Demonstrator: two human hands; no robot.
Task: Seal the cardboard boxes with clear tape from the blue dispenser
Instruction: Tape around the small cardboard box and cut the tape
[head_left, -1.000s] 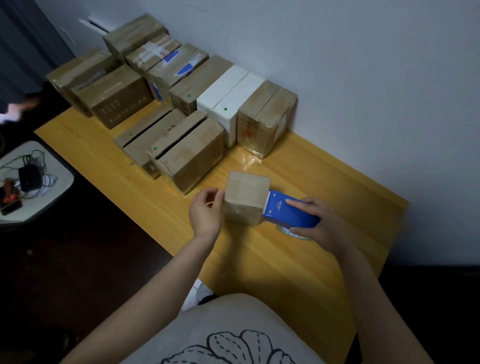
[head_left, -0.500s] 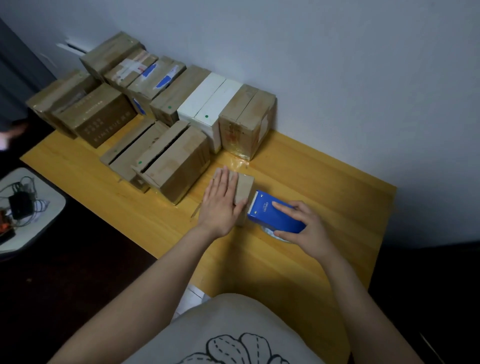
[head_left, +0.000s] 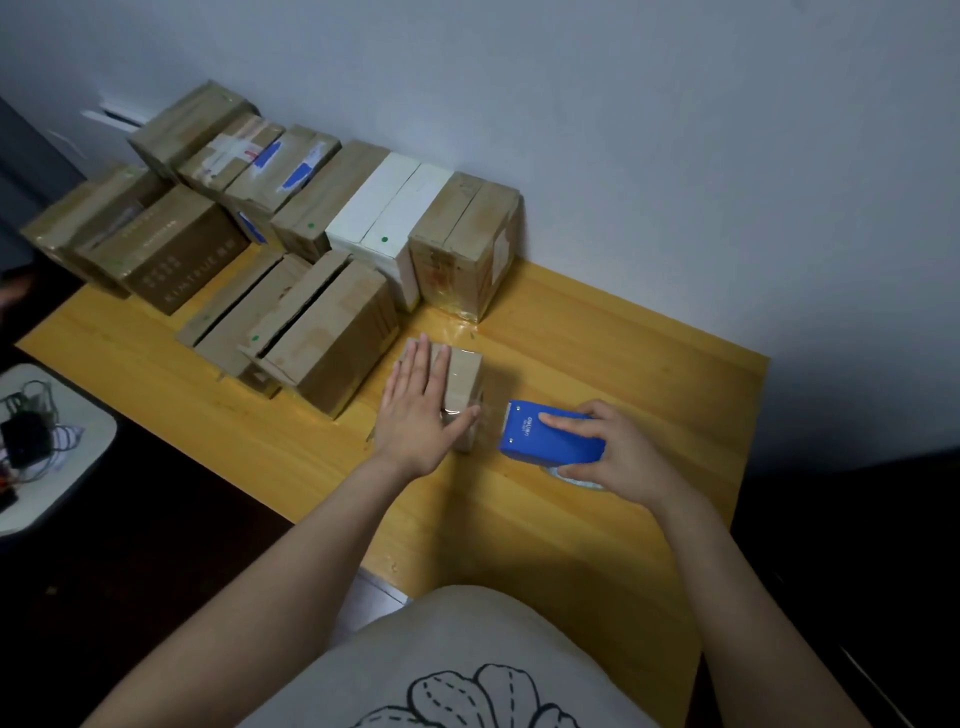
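My left hand (head_left: 418, 410) lies flat, fingers straight, on the small brown cardboard box (head_left: 464, 382); just beside it my right hand (head_left: 621, 457) grips the blue plastic tape dispenser (head_left: 545, 434) on the yellow wooden table (head_left: 571, 545)

KIMTRUE on brown box (head_left: 171, 254); dispenser (head_left: 550, 436) logo illegible.
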